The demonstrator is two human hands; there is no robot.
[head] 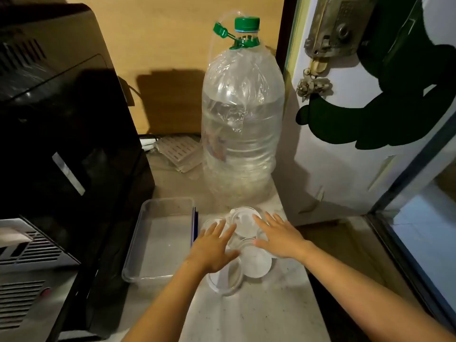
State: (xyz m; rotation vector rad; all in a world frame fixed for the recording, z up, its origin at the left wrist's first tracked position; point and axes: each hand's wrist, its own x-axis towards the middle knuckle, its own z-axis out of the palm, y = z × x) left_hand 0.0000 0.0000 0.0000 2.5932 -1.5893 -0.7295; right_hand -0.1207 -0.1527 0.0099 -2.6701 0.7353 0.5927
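Observation:
Several small round clear plastic containers and lids [255,264] lie clustered on a pale speckled counter [259,314]. My left hand [213,248] lies flat with straight, spread fingers over the left ones. My right hand [278,236] lies flat with spread fingers over the right ones. One round lid [243,218] shows between the fingertips of both hands, and another container [225,280] sits just below my left hand. Neither hand grips anything.
A clear rectangular tray [138,243] stands left of the containers. A large clear water bottle with a green cap [243,134] stands behind them. A black appliance [61,144] fills the left side. A white door [345,144] with a latch is at the right.

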